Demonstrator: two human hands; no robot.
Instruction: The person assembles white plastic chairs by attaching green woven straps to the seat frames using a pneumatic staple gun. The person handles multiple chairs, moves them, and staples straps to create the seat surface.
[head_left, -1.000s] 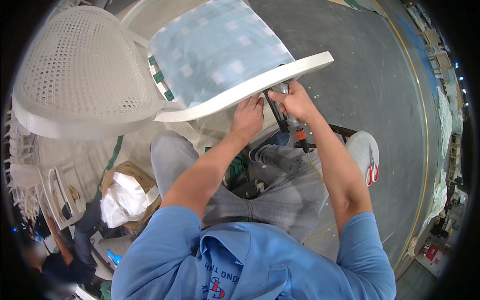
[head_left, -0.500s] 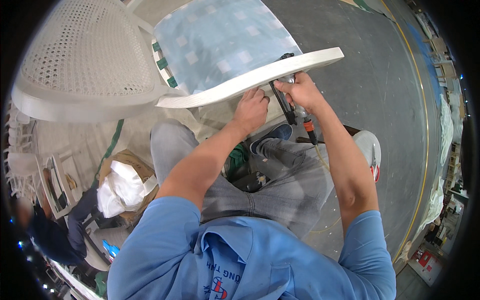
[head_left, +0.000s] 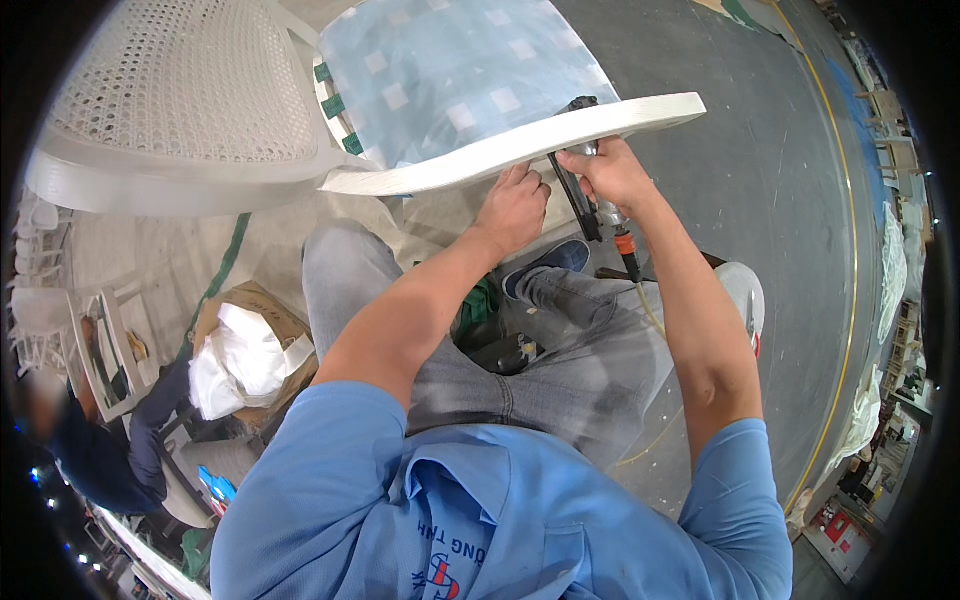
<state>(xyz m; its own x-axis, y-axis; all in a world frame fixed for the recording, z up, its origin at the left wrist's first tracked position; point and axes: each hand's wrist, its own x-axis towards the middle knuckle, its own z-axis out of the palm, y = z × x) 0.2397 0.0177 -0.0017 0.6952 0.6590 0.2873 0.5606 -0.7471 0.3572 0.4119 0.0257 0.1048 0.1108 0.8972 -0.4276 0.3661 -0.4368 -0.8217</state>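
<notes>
1 white chair (head_left: 520, 145) at the far centre, 1 cane back (head_left: 200, 85) to its left, 1 light-blue checked seat (head_left: 465, 75), 3 green strips (head_left: 333, 105) showing at the seat's left edge; 2 hands, apart: right hand (head_left: 617, 180) clamped on 1 black-and-silver air tool (head_left: 576, 197) at the near rail, left hand (head_left: 513, 212) fingers curled by that rail, can't tell if gripping; 1 orange-collared hose coupling (head_left: 626, 246) below the tool; 1 brown bag (head_left: 268, 300) near left, white plastic (head_left: 238, 360) in it.

A chair (head_left: 200, 100) runs off the top edge, its rail (head_left: 520, 146) hiding the middle of a tool (head_left: 578, 200); a co-worker's head (head_left: 40, 405) is blurred.
</notes>
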